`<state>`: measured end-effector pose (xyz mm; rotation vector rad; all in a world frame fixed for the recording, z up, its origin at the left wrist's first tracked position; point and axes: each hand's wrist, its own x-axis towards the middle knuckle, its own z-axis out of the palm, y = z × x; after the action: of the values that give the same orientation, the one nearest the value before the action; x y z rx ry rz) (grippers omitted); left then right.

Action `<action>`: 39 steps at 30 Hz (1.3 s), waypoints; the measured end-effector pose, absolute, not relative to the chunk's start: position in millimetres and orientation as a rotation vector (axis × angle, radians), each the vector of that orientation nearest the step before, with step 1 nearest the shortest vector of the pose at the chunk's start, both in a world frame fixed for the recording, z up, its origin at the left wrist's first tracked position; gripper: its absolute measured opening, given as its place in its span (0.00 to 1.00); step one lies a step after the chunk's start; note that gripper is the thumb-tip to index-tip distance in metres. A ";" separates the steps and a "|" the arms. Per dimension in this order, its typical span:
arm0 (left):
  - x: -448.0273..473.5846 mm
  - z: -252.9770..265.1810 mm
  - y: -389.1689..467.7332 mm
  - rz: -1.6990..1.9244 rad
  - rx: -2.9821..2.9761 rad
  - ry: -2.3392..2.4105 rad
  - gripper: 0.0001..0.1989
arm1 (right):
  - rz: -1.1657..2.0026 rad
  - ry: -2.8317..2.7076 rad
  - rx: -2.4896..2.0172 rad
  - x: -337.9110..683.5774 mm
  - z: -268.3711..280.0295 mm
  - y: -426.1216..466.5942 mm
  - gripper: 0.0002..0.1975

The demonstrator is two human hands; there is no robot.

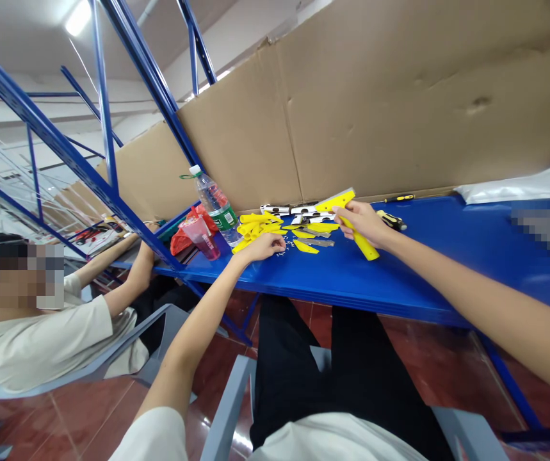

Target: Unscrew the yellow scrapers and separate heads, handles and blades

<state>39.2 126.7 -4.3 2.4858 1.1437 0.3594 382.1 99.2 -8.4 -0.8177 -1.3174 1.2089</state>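
Note:
My right hand [363, 224] is wrapped round the yellow handle of a scraper [336, 200], raised a little above the blue table. The scraper's wide head with a pale blade edge points up and to the left. My left hand [266, 246] rests low over the table with its fingers curled together; whatever they hold, if anything, is too small to make out. Beside its fingertips lie several tiny screws [282, 251]. Behind it is a pile of yellow handles [255, 228]. Flat yellow head pieces [306, 246] and grey metal blades [320, 242] lie between my hands.
A water bottle [217, 205], a pink cup [200, 237] and a red bag [181, 239] stand to the left. A screwdriver [399, 198] and a yellow-black tool [392, 221] lie behind my right hand. Cardboard [375, 109] walls the back. A co-worker [63, 314] sits left.

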 end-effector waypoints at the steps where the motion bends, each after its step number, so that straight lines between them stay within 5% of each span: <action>1: 39.3 -5.4 126.4 0.361 2.507 1.150 0.05 | 1.208 -1.319 -0.818 382.1 -8.4 99.2 0.20; 14: 45.8 -16.2 124.4 0.356 2.774 1.188 0.09 | 1.197 -1.325 -0.814 382.6 -9.3 100.8 0.20; 29: 105.8 34.0 136.2 1.033 2.431 1.114 0.08 | 1.293 -1.273 -0.778 380.8 -5.0 97.5 0.21; 39: 196.7 73.1 151.2 0.683 2.848 0.985 0.08 | 1.418 -1.304 -0.837 379.0 -8.4 96.5 0.18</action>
<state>196.7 151.2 73.1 2.8481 0.9852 0.6828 379.0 96.5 -8.4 -0.8369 -1.3040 1.4177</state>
